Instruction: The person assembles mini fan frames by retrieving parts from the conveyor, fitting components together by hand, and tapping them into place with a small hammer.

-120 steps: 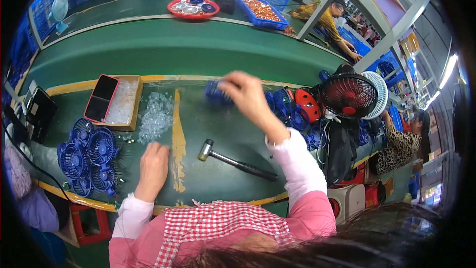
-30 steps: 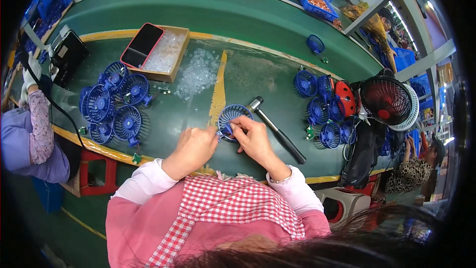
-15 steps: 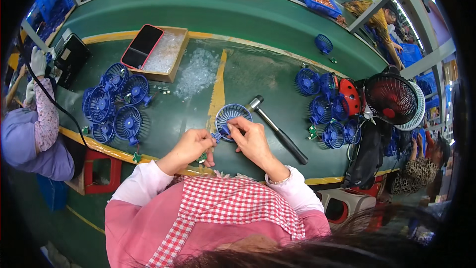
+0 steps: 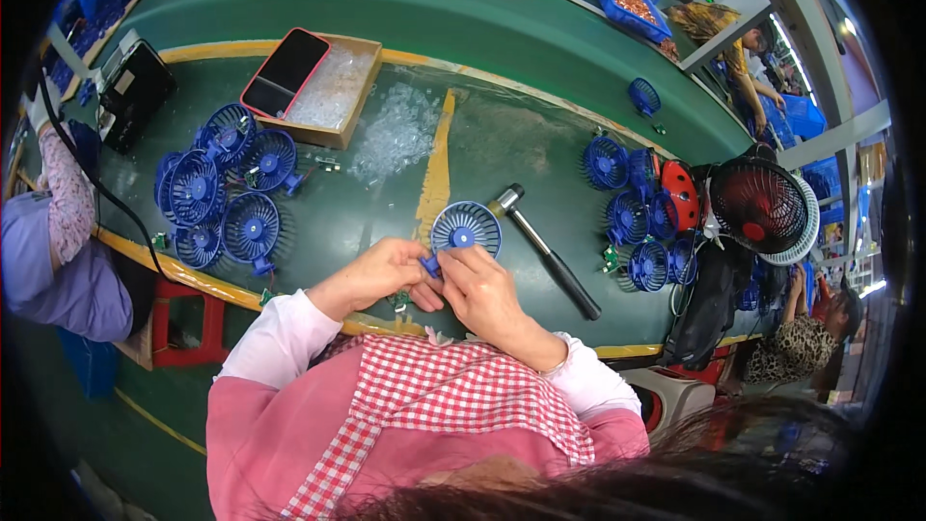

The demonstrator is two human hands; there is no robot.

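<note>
A round blue fan housing point(image 4: 466, 215) with open ribs sits before me, its stem toward my body. My left hand point(image 4: 391, 275) pinches that stem. Fingers of my right hand point(image 4: 482, 291) close on the stem and the lower rim from the other side; what lies between the fingertips is partly hidden. A small green circuit board point(image 4: 399, 301) hangs by my left fingers. Just right of the housing lies a hammer point(image 4: 548, 256) with a metal head and black handle, touched by neither hand.
Blue fan housings point(image 4: 253, 222) cluster at left, with more point(image 4: 629, 219) at right. A cardboard box point(image 4: 338, 130) of clear small parts carries a phone point(image 4: 285, 74); loose clear pieces point(image 4: 394, 135) lie beside it. A black fan point(image 4: 757, 203) stands right. A co-worker's sleeve point(image 4: 68, 188) shows left.
My right hand has moved down and in toward my left, its fingers now closer on the stem. The view has shifted slightly. The co-worker at left has moved an arm.
</note>
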